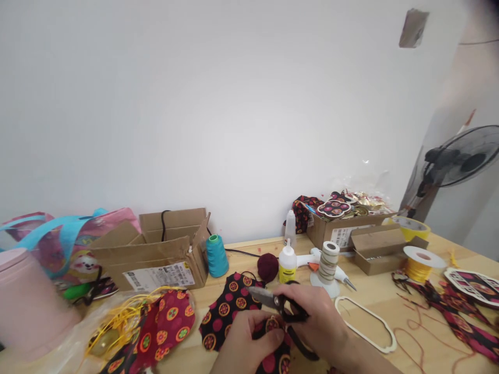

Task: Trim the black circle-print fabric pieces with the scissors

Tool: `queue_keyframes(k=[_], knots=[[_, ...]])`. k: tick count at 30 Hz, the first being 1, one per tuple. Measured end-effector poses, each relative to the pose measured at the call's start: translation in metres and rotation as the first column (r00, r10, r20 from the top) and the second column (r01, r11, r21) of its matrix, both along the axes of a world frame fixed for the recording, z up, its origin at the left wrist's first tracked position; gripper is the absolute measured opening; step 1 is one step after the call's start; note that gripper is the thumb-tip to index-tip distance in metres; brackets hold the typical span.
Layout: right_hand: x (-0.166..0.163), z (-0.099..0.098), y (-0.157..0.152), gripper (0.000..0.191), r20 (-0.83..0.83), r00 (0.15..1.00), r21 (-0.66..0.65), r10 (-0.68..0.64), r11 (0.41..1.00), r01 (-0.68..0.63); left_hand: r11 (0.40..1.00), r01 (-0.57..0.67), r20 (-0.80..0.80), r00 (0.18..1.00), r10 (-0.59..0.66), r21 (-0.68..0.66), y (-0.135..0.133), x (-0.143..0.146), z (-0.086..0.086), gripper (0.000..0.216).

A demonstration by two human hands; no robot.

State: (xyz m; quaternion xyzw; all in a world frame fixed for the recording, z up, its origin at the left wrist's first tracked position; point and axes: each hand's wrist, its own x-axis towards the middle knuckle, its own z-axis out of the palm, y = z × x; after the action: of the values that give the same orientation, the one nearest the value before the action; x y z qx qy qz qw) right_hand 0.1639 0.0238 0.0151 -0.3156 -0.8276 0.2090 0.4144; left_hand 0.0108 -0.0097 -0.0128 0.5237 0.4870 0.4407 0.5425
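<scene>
My right hand [317,317] grips a pair of scissors [268,298] with black handles, their blades pointing left over the cloth. Black fabric with orange and magenta round motifs [224,311] lies on the table, and my left hand [251,340] pinches part of it below the blades. Whether the blades touch the cloth I cannot make out. Just beyond the scissors sit a dark red ball of yarn [267,267] and a white glue bottle with a yellow label [287,264]. Right of my right hand rests a pale rounded frame [366,324].
Left stand a pink container [33,306], an open cardboard box [156,259] and a teal thread cone [217,256]. Yellow cords [117,322] lie near red patterned cloth [167,322]. Right are a glue gun [339,275], a ribbon spool [328,262], a filled box [331,228] and fabric scraps [448,311].
</scene>
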Motion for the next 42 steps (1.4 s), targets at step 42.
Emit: queue_keyframes(k=[42], knots=[[0.000,0.001,0.004,0.019,-0.191,0.981,-0.423,-0.039,0.905,-0.046,0.962,-0.230,-0.073,0.967,0.243,0.145,-0.001,-0.003,0.013,0.026]])
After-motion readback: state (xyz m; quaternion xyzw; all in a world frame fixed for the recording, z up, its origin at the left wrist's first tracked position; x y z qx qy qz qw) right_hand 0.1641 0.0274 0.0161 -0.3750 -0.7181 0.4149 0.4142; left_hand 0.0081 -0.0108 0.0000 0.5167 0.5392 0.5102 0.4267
